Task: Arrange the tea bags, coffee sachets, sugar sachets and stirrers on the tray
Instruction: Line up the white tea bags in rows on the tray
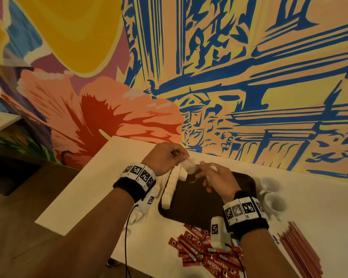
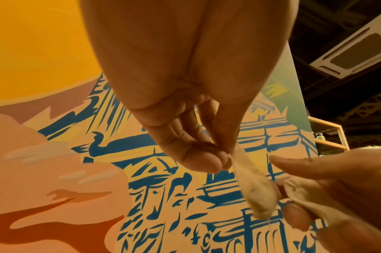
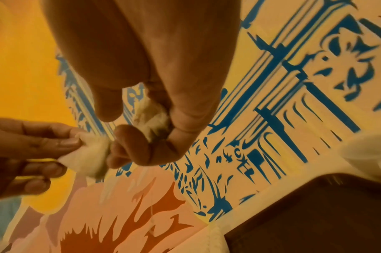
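While both hands are hovering over the tray's (image 1: 247,182) far left corner, the left hand (image 1: 165,158) is pinching a tea bag (image 1: 189,167) by its top edge btwn thumb & fingertips (image 2: 206,162), other fingers curled. Right hand (image 1: 217,178) is closing thumb & curled fingers (image 3: 185,123) round a 2nd bag (image 3: 151,118), touching the first bag w/ its index tip. A thin string (image 1: 192,181) is dangling under the bags. More tea bags (image 1: 170,189) are sitting in a row along the tray's left edge, some on the table (image 1: 100,189) just outside it. Coffee sachets (image 1: 201,251), red, are lying in a loose pile on the table near the tray's front edge. Stirrers (image 1: 301,249) are lying in a bundle at right front, off the tray. Two cups (image 1: 272,194) are standing just right of the tray. Mural wall (image 1: 229,77) is running behind the table.
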Available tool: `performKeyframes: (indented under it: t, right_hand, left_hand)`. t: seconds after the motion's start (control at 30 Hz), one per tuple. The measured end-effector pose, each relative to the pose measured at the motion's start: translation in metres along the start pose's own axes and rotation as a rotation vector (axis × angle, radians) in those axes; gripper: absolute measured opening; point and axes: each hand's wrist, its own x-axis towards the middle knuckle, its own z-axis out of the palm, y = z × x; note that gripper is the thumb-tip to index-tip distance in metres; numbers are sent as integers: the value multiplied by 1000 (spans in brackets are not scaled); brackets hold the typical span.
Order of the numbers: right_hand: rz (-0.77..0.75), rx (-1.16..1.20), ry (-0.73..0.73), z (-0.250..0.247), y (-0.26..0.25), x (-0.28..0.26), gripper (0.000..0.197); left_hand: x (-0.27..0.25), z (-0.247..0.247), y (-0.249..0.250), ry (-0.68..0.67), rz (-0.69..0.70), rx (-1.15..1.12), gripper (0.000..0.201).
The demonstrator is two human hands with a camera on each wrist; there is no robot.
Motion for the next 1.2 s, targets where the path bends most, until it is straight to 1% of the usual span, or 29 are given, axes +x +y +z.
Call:
performKeyframes:
  t: [0.07, 0.13, 0.23, 0.3, 0.43, 0.5, 0.6, 0.73, 0.93, 1.03, 1.2]
  right_hand:
    - [94, 66, 29, 0, 1, 8, 24]
    - [183, 139, 27, -2, 4, 17, 20]
    - [261, 220, 34, -5, 14, 28, 32]
    - [270, 229, 44, -5, 20, 35, 31]
    - [286, 221, 85, -1, 34, 49, 22]
    - [314, 216, 110, 3, 42, 58, 24]
    - [349, 183, 103, 7, 49, 68, 31]
    - [375, 125, 86, 11, 50, 79, 26]
    - [420, 31, 98, 15, 59, 96, 26]
    - [431, 59, 107, 16, 66, 101, 25]
    - [448, 72, 114, 14, 74, 105, 35]
  left_hand:
    - [16, -4, -13, -12, -7, 71, 16]
    - [32, -5, -29, -19, -20, 131, 16]
    - [54, -4, -54, -13, -70, 204, 18]
    - [68, 0, -74, -20, -124, 246, 19]
    - [88, 15, -110, -52, -209, 304, 21]
    - [97, 23, -126, -82, -227, 317, 21]
    - [109, 37, -147, -164, -236, 321, 18]
    - [124, 60, -169, -290, -244, 341, 15]
    - [147, 93, -194, -368, -235, 349, 17]
    - [158, 104, -205, -414, -229, 371, 18]
    - [171, 113, -225, -466, -226, 452, 26]
